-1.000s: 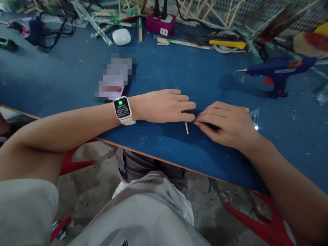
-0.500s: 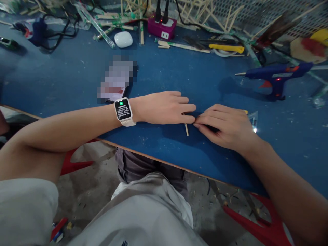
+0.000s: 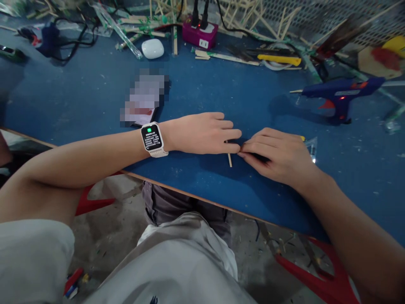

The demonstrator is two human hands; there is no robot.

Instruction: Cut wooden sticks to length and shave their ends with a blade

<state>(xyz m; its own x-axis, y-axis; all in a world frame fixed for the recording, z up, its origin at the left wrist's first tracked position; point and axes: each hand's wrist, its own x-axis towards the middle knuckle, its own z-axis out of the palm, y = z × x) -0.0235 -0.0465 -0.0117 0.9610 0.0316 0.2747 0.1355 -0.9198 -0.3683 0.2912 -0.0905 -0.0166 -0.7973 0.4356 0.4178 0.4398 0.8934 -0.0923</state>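
Note:
Low over the blue table, my left hand (image 3: 209, 133) reaches in from the left with its fingers curled and its thumb hidden. A short thin wooden stick (image 3: 230, 160) pokes out below its index finger, and the stick's upper part is covered by the hand. My right hand (image 3: 278, 154) comes in from the right, its thumb and fingertips pinched together right at the tip of my left index finger. What the pinch holds is too small or too hidden to make out. A clear plastic set square (image 3: 312, 147) lies partly behind my right hand.
A blue glue gun (image 3: 344, 97) with a lit red light stands at the right. A phone (image 3: 144, 99) lies beyond my left wrist. Along the back are a white earbud case (image 3: 152, 49), a purple power socket (image 3: 201, 36), a yellow-handled cutter (image 3: 279, 59) and many wooden sticks.
Almost nothing differs. Both hands stay in the same place against each other, with only a very slight shift of the fingertips and the view.

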